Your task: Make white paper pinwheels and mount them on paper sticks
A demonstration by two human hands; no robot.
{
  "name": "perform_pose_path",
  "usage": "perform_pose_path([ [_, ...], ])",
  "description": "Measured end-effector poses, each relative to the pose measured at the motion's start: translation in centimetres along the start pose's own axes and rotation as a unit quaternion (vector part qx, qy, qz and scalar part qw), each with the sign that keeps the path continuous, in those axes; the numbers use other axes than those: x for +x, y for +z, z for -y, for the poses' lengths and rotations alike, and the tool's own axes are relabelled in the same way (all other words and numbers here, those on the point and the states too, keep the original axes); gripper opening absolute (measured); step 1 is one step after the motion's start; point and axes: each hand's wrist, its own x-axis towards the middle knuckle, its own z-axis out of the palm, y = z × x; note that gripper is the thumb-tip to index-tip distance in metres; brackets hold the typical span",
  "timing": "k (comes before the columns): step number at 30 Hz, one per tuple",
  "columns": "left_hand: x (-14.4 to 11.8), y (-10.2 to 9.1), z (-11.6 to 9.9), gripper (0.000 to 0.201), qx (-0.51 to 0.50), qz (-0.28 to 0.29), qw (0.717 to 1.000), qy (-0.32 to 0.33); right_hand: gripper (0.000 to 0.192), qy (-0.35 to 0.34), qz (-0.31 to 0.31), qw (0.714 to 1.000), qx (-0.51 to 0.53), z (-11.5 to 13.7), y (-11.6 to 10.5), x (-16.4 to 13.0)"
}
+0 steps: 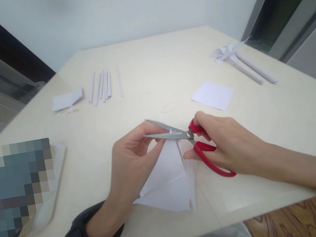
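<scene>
My right hand (225,139) grips the red handles of a pair of scissors (189,134), whose grey blades are spread and point left. Pinched between the fingers and thumb of my left hand (136,154) is the top of a white sheet of paper (164,178). The sheet has slits running in from its corners and a crease across it. The blades pass over the paper's upper tip, close against my left fingertips. Whether they touch the fingers I cannot tell. A black band (89,235) circles my left wrist.
White paper rolls (105,84) lie back left beside a folded paper (67,99). A square sheet (213,95) lies right of centre. Farther right rest paper pinwheels (227,52) on rolled sticks (254,68). A blurred-out object (12,191) sits at the left. The table's front edge is near me.
</scene>
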Motion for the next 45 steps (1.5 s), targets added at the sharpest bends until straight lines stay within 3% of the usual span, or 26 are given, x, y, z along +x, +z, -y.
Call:
perform_pose_path([
  [10, 0.0, -0.2, 0.2, 0.009, 0.013, 0.011, 1.0, 0.026, 0.031, -0.007, -0.013, 0.999, 0.034, -0.1, -0.1, 0.0],
  [16, 0.0, -0.2, 0.5, 0.01, 0.035, -0.056, 0.996, 0.067, 0.031, 0.057, -0.018, 0.984, 0.169, 0.0, -1.0, 0.4],
  [20, 0.2, -0.4, 0.3, 0.008, 0.043, -0.094, 0.995, 0.01, 0.029, 0.09, 0.006, 0.965, 0.247, -0.4, -1.2, 0.7],
  [25, 0.8, -1.1, 1.0, 0.009, 0.013, -0.118, 0.992, -0.043, 0.03, 0.063, 0.037, 0.948, 0.309, -0.6, -1.0, 0.6],
  [30, 1.3, -1.8, 2.2, 0.008, 0.051, -0.067, 0.995, -0.054, 0.03, 0.043, 0.038, 0.94, 0.336, -0.4, -0.9, 0.5],
  [37, 1.3, -1.7, 2.4, 0.007, 0.127, 0.006, 0.988, -0.083, 0.029, -0.015, -0.031, 0.916, 0.399, -0.4, -0.9, 0.6],
  [45, 1.0, -1.5, 2.3, 0.004, 0.214, 0.04, 0.973, -0.08, 0.025, -0.014, -0.067, 0.9, 0.431, -0.6, -0.5, 0.8],
])
